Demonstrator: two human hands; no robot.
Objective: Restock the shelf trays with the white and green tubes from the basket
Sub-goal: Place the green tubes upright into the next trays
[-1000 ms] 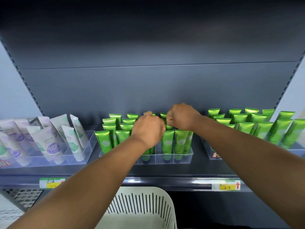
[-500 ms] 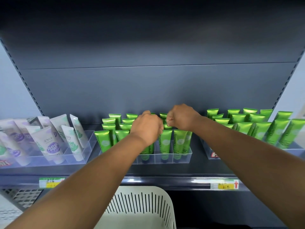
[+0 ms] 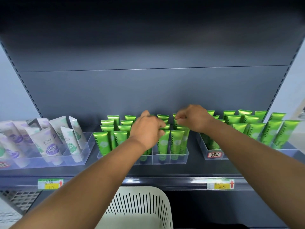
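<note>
Green tubes (image 3: 176,142) stand upright in rows in the clear middle tray (image 3: 179,158) on the shelf. My left hand (image 3: 146,131) hovers over that tray's centre, its curled fingertips on the top of a green tube (image 3: 165,127) in a middle row. My right hand (image 3: 193,118) is just to the right and farther back, pinching the top of another green tube (image 3: 176,123). White tubes (image 3: 49,142) with purple and green prints lean in the clear left tray (image 3: 85,154). The white slotted basket (image 3: 140,209) sits below the shelf edge; its contents are out of view.
A third clear tray (image 3: 214,155) at the right holds more green tubes (image 3: 270,133). Price labels (image 3: 50,184) hang on the shelf's front rail. The dark back panel rises behind the trays, and a perforated lower shelf (image 3: 18,199) shows at the lower left.
Both hands went from closed fists side by side to fingers working at tube tops. My right hand shifted a little to the right, widening the gap between the hands.
</note>
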